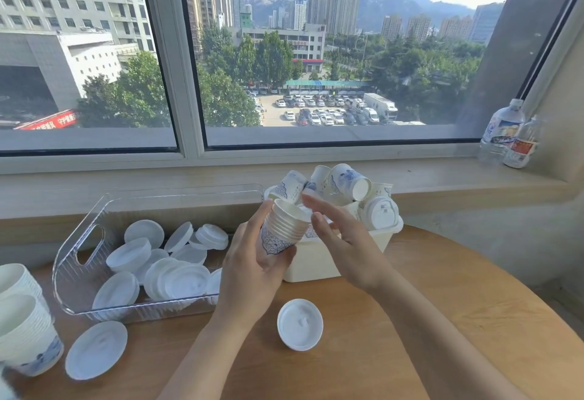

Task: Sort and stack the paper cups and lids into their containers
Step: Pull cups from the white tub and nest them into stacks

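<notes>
Left hand [252,260] gripping ribbed nested paper cups [284,225], possibly six

Two bare forearms and hands of one person, seen from the wearer's own viewpoint. The left hand [252,268] and the right hand [343,241] wear no gloves, rings, watch or bracelets. No sleeve shows on either arm; both forearms are uncovered from the wrist to the near edge of the view. The fingers [319,206] are slender, with short, plain, unpainted nails. No other part of the body is in view.
</notes>
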`<state>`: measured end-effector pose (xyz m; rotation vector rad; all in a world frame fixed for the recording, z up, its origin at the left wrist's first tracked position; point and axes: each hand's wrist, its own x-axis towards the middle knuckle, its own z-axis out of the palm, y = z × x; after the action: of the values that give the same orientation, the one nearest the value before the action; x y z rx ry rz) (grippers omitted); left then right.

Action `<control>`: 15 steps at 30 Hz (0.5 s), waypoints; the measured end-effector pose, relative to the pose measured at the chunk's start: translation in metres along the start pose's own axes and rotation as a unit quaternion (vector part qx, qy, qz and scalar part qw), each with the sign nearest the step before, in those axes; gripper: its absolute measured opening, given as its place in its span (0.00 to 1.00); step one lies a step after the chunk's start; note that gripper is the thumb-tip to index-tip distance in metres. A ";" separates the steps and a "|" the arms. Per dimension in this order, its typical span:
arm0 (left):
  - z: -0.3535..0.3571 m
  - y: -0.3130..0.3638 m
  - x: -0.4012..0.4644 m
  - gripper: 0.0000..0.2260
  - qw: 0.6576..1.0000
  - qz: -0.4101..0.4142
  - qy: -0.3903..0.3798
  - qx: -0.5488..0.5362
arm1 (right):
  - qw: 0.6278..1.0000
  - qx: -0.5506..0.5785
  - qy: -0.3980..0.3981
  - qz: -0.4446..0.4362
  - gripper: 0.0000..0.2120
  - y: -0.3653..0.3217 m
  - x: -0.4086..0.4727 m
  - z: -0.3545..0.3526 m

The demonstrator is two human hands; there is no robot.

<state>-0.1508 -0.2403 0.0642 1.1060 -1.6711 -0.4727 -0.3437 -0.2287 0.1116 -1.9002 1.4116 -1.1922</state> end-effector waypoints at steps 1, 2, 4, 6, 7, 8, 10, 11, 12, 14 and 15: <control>0.003 0.002 0.001 0.37 1.000 0.004 -0.004 -0.003 | 1.000 -0.010 -0.011 -0.005 0.19 0.000 -0.002 -0.001; 0.006 0.005 0.003 0.37 1.000 0.011 -0.008 -0.004 | 1.000 -0.018 -0.016 -0.008 0.17 0.000 -0.004 -0.002; 0.012 0.009 0.007 0.35 1.000 0.024 -0.008 0.002 | 1.000 -0.027 0.001 -0.008 0.15 0.000 -0.004 -0.008; 0.016 0.011 0.012 0.33 1.000 0.027 -0.005 0.004 | 0.996 -0.054 0.069 -0.010 0.14 0.004 0.002 -0.021; 0.018 0.012 0.014 0.32 1.000 0.029 -0.003 0.005 | 0.989 -0.087 0.118 -0.013 0.14 0.009 0.008 -0.028; 0.019 0.012 0.017 0.32 0.999 0.031 -0.003 0.006 | 0.978 -0.126 0.165 -0.010 0.16 0.014 0.017 -0.036; 0.022 0.011 0.021 0.31 0.999 0.036 -0.005 0.008 | 0.957 -0.197 0.211 0.016 0.22 0.026 0.034 -0.050; 0.023 0.010 0.023 0.31 0.999 0.037 -0.005 0.007 | 0.953 -0.220 0.206 0.039 0.25 0.030 0.043 -0.055; 0.024 0.010 0.024 0.31 0.999 0.037 -0.005 0.006 | 0.951 -0.237 0.192 0.059 0.28 0.034 0.051 -0.057; 0.025 0.008 0.026 0.31 0.999 0.038 -0.003 0.002 | 0.949 -0.264 0.159 0.071 0.32 0.041 0.063 -0.058; 0.026 0.008 0.026 0.30 0.999 0.035 -0.001 -0.001 | 0.947 -0.276 0.149 0.069 0.32 0.045 0.068 -0.057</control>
<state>-0.1783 -0.2639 0.0740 1.0414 -1.7061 -0.4307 -0.4095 -0.3008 0.1288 -1.9751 2.1910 -1.1290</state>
